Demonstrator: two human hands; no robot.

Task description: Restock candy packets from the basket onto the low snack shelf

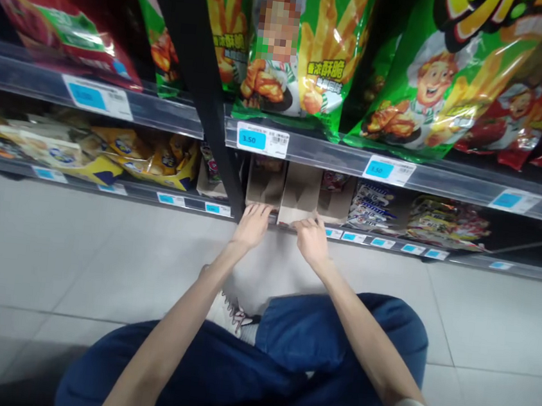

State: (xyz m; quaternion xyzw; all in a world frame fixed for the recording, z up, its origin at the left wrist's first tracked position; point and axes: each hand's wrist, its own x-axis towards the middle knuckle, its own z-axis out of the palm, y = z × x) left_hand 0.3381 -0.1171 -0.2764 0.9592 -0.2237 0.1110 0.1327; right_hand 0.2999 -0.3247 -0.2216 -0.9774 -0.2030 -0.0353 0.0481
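Observation:
On the bottom shelf, my left hand (252, 225) is curled over the front edge of a narrow cardboard box (264, 192), with a few snack packs far back inside. To its right, my right hand (312, 238) has its fingers bent around the front edge of a second cardboard box (299, 196), which sticks out a little past the shelf edge and shows bare cardboard inside. Beside that box stands another cardboard box (336, 203) with a pink pack (334, 180) at its back. My fingertips are partly hidden behind the box fronts.
Overhead, the upper shelf's edge (324, 154) carries green snack bags (311, 46) and price tags. A black post (202, 73) slants down left of my hands. Yellow snack packs (160, 156) fill the lower left; white packs (372, 206) lie at right. My crossed legs (253, 375) rest on floor tiles.

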